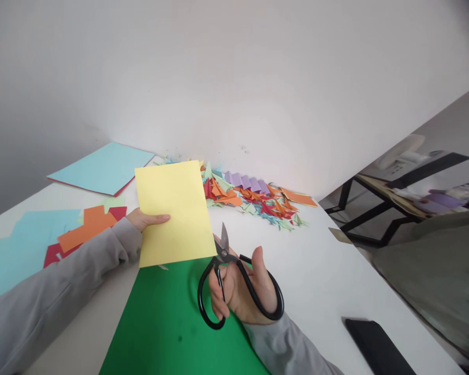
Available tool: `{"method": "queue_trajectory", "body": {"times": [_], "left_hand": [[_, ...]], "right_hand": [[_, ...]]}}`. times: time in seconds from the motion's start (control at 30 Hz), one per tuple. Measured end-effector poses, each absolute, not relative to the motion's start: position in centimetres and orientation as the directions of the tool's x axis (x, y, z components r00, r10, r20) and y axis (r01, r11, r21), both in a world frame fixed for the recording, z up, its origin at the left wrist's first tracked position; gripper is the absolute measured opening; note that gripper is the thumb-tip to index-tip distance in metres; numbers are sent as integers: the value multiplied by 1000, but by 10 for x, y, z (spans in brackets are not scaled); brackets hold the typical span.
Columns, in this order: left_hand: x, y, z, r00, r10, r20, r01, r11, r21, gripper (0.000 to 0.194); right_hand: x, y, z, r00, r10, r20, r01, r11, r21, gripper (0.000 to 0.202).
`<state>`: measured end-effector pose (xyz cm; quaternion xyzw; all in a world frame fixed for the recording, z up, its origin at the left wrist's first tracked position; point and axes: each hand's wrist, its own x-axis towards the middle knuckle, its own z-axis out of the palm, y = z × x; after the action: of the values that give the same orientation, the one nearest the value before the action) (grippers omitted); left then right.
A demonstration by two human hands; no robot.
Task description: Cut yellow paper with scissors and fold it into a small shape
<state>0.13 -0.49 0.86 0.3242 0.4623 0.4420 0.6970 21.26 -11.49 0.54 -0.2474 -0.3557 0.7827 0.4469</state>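
A yellow sheet of paper (180, 198) is held up by my left hand (146, 219), the thumb lying across its front and the other fingers hidden behind it. Black-handled scissors (223, 252) are in my right hand (242, 291), with thumb and fingers through the loops. Their blades stand apart at the lower right edge of the yellow sheet, one blade partly hidden behind it. Below both hands lies a green mat (180, 317) on the white table.
Folded paper pieces in several colours (254, 198) are heaped along the wall. Light blue sheets (105, 166) lie at the back left, with orange paper pieces (88, 226) nearer. A black flat object (375, 346) rests at the front right. A black-framed rack (375, 213) stands beyond the table.
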Motion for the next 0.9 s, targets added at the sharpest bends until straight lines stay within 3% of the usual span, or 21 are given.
{"method": "queue_trajectory", "body": {"times": [0.53,0.9], "left_hand": [[6,-13,10,269,856,-441,-270,506,819,50],[8,-14,12,194,893,-406,-276,447,851,50]], "right_hand": [[217,-113,0,-621,783,-45,-515,-450,-729,75],[215,-115,7,-523,844,-117,-482,-406,-776,79]]}}
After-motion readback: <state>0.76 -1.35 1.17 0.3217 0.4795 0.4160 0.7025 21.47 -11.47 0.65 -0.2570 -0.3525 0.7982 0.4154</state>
